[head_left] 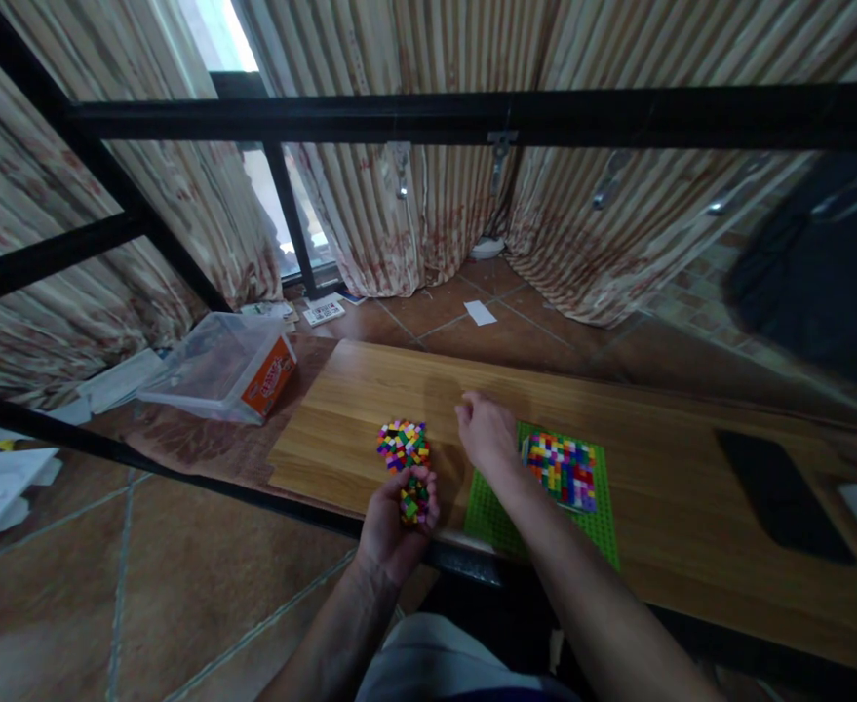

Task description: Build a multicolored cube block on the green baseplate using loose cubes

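Note:
My left hand (397, 517) is cupped palm up near the table's front edge, with a small heap of colourful toy bricks (413, 500) in it. Just beyond it, a loose pile of similar bricks (404, 444) lies on the wooden table. My right hand (487, 429) hovers at the left back corner of a green studded baseplate (493, 512), fingers curled together. Whatever those fingers hold, if anything, is hidden. A rectangular block of multicoloured bricks (564, 468) sits on the baseplate, right of my right hand; my forearm covers part of the plate.
A clear plastic box (213, 366) with an orange label stands left of the wooden tabletop (662, 468). At the right lies a dark flat rectangular object (783, 492). A black metal bar (443, 117) crosses in front of the curtains (464, 214).

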A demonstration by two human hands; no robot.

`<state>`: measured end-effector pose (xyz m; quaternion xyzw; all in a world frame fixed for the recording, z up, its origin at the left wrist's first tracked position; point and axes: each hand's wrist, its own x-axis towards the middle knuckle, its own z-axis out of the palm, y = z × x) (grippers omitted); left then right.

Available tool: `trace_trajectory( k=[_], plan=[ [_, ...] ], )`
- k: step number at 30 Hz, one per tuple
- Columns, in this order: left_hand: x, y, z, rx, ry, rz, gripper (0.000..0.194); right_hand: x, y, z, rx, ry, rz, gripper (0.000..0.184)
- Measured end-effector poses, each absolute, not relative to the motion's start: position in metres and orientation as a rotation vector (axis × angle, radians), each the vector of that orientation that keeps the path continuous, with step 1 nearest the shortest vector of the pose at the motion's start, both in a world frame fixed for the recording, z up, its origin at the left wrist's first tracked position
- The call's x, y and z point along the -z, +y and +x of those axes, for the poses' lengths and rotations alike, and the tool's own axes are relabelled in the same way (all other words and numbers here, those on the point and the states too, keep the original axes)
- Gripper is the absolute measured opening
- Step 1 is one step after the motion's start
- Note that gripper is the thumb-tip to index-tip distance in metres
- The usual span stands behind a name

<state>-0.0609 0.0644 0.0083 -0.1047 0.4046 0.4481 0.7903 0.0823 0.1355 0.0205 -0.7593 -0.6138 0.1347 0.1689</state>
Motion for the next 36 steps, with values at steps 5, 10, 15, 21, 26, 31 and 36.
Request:
trace_trajectory(
  k=[5,10,15,21,26,31,36],
  plan=[
    [-0.008,0.06,-0.064,-0.912,0.882,-0.166,0.023,-0.001,0.16,0.085,-0.436,-1.728,-2.241,0.021],
    [-0.004,0.055,-0.064,-0.845,0.911,-0.157,0.024,-0.006,0.14,0.081,-0.502,-1.769,-2.113,0.02],
    [0.001,0.054,-0.059,-0.801,0.938,-0.106,0.026,-0.017,0.07,0.091,-0.645,-1.609,-1.636,0.016],
    [0.0,0.056,-0.047,-0.746,0.898,0.003,0.029,-0.004,0.0,0.162,-0.643,-1.08,-1.555,0.024],
    [0.0,0.059,-0.033,-0.706,0.887,0.072,0.029,0.01,0.002,0.208,-0.424,-1.012,-1.648,0.027],
    [0.001,0.061,-0.026,-0.67,0.915,0.11,0.028,0.019,0.023,0.213,-0.384,-1.084,-1.61,0.021],
    [0.0,0.061,-0.025,-0.655,0.95,0.134,0.029,0.03,0.034,0.214,-0.406,-1.037,-1.597,0.014]
  ],
)
